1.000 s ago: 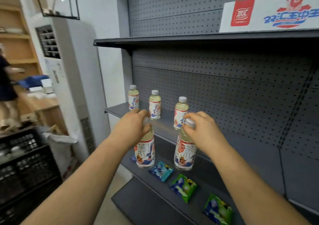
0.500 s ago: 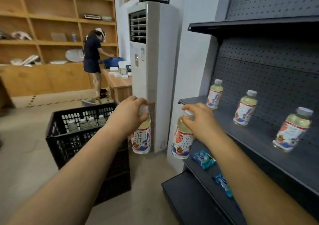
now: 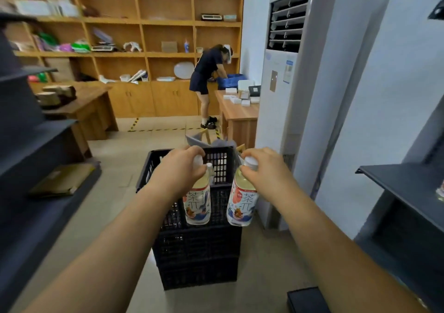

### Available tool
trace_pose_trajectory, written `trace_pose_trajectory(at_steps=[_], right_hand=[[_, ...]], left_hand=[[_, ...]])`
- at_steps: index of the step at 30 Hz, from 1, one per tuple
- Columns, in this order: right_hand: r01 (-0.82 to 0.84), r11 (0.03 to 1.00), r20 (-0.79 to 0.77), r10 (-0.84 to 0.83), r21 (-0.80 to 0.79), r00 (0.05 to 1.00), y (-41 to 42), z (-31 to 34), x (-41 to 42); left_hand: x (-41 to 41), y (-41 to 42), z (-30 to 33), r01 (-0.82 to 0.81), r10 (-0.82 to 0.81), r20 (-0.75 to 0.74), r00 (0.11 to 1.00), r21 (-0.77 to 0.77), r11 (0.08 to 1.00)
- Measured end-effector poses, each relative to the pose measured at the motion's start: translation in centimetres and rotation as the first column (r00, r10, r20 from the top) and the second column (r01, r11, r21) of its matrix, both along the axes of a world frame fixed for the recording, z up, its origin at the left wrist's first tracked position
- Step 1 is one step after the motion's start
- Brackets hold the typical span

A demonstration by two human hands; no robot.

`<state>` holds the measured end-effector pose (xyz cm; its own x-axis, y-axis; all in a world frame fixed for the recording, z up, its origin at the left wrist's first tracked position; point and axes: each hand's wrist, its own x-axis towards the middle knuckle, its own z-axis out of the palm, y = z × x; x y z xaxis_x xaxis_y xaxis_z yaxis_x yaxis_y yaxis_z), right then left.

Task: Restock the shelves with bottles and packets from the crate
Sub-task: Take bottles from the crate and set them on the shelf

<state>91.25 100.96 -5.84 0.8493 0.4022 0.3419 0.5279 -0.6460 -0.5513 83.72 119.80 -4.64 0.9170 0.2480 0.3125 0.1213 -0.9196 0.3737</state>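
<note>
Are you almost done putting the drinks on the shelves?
Not yet. One bottle just peeks in on the grey shelf at the right edge, so some restocking looks done. The left hand and right hand each hold a tea bottle over the black crate, not yet shelved.

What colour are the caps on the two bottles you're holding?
White. The cap of the right bottle shows best in the head view, above the right hand; the left hand mostly covers the other.

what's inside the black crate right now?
Not much shows. In the crate, one capped bottle top peeks out behind the left hand. That hand, the right hand and their two bottles cover the rest of the inside.
</note>
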Motion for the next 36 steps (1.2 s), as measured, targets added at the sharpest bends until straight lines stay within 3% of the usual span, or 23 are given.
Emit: trace_pose_trajectory(at_steps=[10, 17, 25, 36], right_hand=[[-0.176, 0.984, 0.001, 0.176, 0.009, 0.984, 13.4, -0.9, 14.4], [-0.255, 0.966, -0.049, 0.254, -0.034, 0.966, 22.4, -4.6, 22.0], [-0.242, 0.962, -0.149, 0.222, -0.129, 0.963, 31.9, -10.3, 30.3], [-0.272, 0.931, -0.332, 0.184, -0.242, 0.925, 38.4, -20.5, 36.4]], left_hand=[[10.9, 11.2, -0.5, -0.198, 0.198, 0.003, 0.98, -0.015, 0.98], [17.1, 20.3, -4.5, -0.274, 0.271, -0.046, 0.961, -0.058, 0.96], [26.7, 29.9, -11.3, -0.22, 0.192, -0.16, 0.968, -0.178, 0.959], [34.8, 35.1, -21.4, -0.138, 0.081, -0.291, 0.953, -0.181, 0.974]])
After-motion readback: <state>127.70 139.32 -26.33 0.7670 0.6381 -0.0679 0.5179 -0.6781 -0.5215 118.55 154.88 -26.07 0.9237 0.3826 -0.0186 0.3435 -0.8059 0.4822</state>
